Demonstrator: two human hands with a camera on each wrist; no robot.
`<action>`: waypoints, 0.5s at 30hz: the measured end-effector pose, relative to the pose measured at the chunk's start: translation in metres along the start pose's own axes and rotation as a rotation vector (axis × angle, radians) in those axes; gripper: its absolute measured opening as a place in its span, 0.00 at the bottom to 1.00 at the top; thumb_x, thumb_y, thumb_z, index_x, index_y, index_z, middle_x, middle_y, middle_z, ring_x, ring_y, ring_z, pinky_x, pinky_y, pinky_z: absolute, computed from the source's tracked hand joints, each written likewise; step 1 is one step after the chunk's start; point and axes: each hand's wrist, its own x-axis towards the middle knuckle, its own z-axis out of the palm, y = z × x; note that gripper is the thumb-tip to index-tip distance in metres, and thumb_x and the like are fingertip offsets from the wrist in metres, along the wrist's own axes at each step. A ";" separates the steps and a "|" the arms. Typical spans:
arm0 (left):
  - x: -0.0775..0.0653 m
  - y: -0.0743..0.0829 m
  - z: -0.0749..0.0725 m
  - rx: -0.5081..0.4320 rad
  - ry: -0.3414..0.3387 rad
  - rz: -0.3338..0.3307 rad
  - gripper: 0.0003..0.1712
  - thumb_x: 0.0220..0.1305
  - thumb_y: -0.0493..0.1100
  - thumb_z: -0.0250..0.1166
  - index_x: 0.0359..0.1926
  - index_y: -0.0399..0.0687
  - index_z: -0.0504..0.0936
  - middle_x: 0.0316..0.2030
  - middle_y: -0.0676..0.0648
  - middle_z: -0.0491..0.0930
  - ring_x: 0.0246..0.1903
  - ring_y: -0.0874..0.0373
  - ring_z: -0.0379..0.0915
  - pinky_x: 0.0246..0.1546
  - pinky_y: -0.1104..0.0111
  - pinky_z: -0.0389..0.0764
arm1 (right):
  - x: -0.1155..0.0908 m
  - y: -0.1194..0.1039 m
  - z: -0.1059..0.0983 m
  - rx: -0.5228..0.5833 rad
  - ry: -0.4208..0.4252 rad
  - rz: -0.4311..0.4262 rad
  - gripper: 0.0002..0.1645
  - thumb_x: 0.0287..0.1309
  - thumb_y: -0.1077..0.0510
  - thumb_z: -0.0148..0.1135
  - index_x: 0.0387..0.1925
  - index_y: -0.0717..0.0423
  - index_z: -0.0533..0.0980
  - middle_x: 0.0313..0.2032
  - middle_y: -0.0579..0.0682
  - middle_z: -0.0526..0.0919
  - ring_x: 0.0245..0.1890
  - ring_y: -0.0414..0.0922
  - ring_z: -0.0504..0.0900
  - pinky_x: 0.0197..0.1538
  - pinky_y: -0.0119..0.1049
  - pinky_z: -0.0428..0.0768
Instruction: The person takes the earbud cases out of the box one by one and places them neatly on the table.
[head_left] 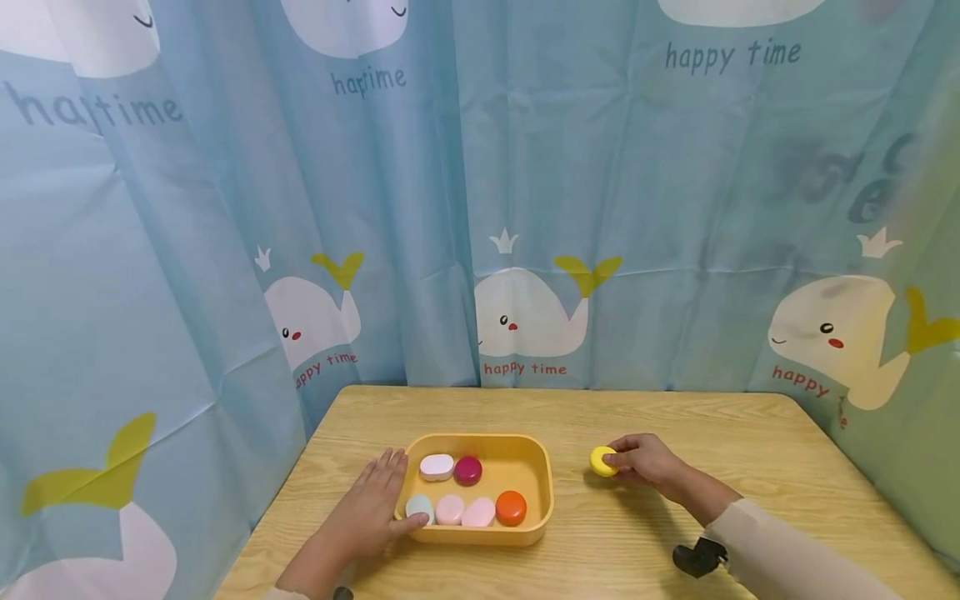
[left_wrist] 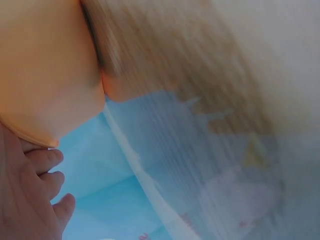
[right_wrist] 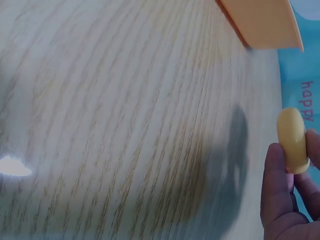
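Observation:
My right hand [head_left: 651,460] pinches a smooth, glossy yellow disc [head_left: 602,462] between thumb and fingers, to the right of an orange-yellow bin [head_left: 546,487]. In the right wrist view, the disc [right_wrist: 293,140] is seen edge-on, thick and rounded, held above the table. My left hand [head_left: 373,504] rests against the bin's left side with straight fingers, its thumb over the near left corner. Inside lie a white oblong piece [head_left: 437,467], a magenta round one [head_left: 468,471], a pale blue one [head_left: 419,507] partly behind the thumb, two pink ones [head_left: 450,510] and an orange one [head_left: 512,507].
The bin stands on a light wood-grain table [head_left: 637,542], whose far edge meets a blue curtain [head_left: 660,250] printed with whales. More curtain hangs along the left and right sides. A black strap piece [head_left: 699,557] is at my right wrist.

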 end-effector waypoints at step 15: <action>0.001 0.002 0.001 -0.011 -0.003 -0.012 0.60 0.61 0.77 0.47 0.74 0.32 0.51 0.74 0.38 0.49 0.73 0.42 0.39 0.70 0.49 0.43 | 0.004 0.013 -0.017 -0.005 0.139 0.035 0.22 0.61 0.68 0.63 0.51 0.82 0.70 0.39 0.60 0.79 0.33 0.47 0.82 0.40 0.41 0.84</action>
